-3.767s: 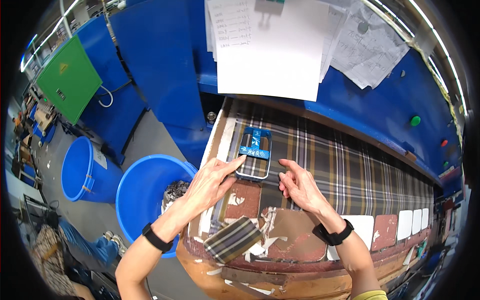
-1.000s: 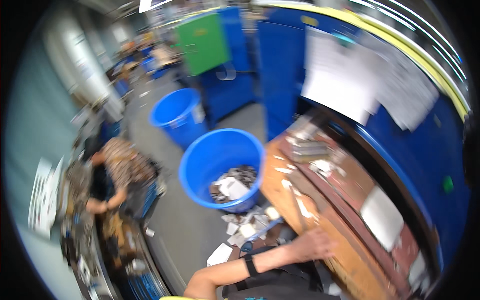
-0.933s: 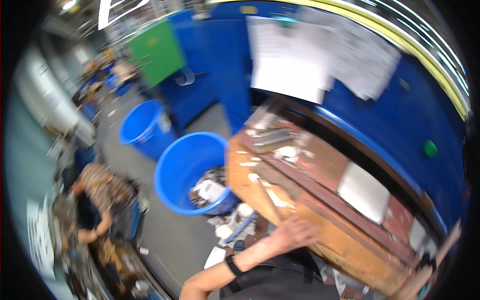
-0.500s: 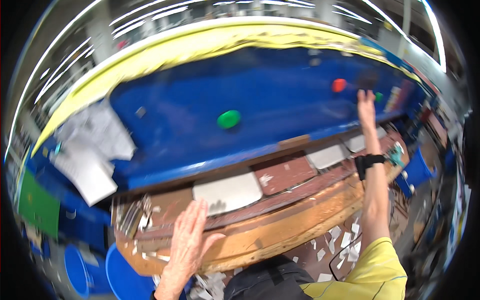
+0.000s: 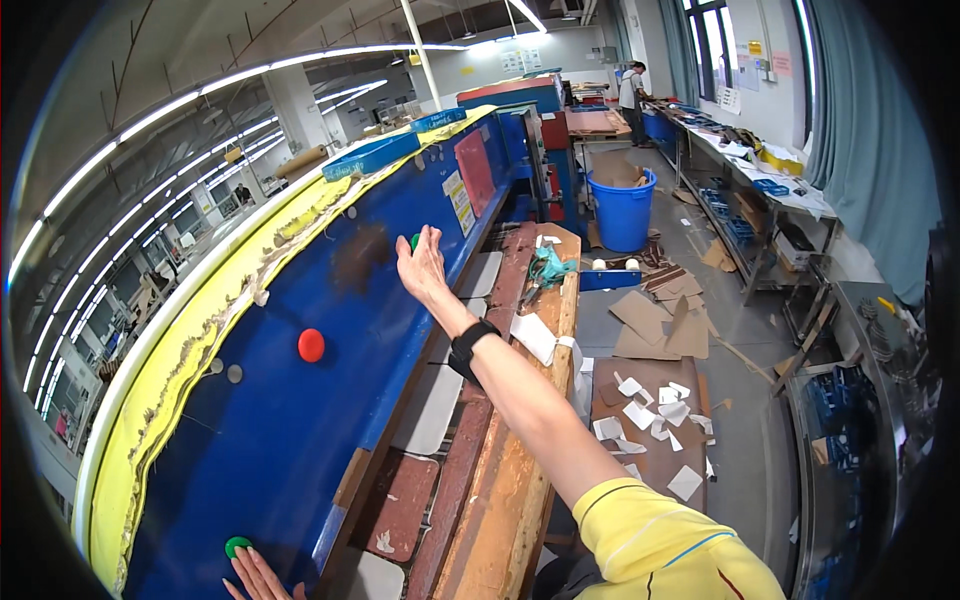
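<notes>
Reaching far along the blue machine panel (image 5: 300,440), the right hand (image 5: 422,265) lies open, fingers together, touching a green button (image 5: 414,241) mostly hidden behind it. At the lower edge the left hand (image 5: 262,582), fingers spread, touches a second green button (image 5: 236,546). Between the 2 sits a red button (image 5: 311,345).

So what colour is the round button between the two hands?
Red; the button shows on the blue machine panel in the head view.

Left hand (image 5: 262,582) and right hand (image 5: 421,262) on panel (image 5: 300,420) — bench (image 5: 505,490) below.
</notes>
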Demonstrator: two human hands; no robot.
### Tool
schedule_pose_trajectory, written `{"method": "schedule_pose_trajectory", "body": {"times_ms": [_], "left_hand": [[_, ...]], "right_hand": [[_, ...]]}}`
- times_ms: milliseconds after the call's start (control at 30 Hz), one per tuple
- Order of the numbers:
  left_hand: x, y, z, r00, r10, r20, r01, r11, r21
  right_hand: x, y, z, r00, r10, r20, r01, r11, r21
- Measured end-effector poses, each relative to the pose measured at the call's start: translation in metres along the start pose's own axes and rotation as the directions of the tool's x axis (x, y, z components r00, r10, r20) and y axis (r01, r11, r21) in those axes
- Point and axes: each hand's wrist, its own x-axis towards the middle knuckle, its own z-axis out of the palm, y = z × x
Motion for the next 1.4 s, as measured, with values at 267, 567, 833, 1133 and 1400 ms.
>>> {"method": "schedule_pose_trajectory", "body": {"times_ms": [267, 567, 833, 1133, 1400], "left_hand": [[-0.011, -0.002, -0.028, 0.999, -0.04, 0.02, 0.045, 0.851, -0.523], [-0.21, -0.012, -0.075, 0.838, -0.128, 0.53, 0.539, 0.343, -0.77], [-0.317, 0.096, -0.04, 0.506, -0.572, 0.646, 0.819, 0.083, -0.568], [-0.306, 0.088, -0.052, 0.687, -0.69, 0.227, 0.585, 0.34, -0.736], [-0.317, 0.076, -0.042, 0.64, -0.658, 0.397, 0.577, 0.07, -0.814]], "right_hand": [[0.019, 0.004, -0.075, 0.86, -0.243, 0.449, 0.278, 0.961, -0.011], [-0.275, -0.069, -0.171, 0.262, -0.135, 0.956, 0.169, 0.981, 0.093], [-0.442, -0.059, -0.209, -0.159, -0.414, 0.896, 0.596, 0.684, 0.421], [-0.464, -0.071, -0.216, 0.148, -0.531, 0.834, 0.74, 0.619, 0.263], [-0.493, -0.055, -0.212, 0.318, -0.567, 0.76, 0.724, 0.663, 0.191]]}}
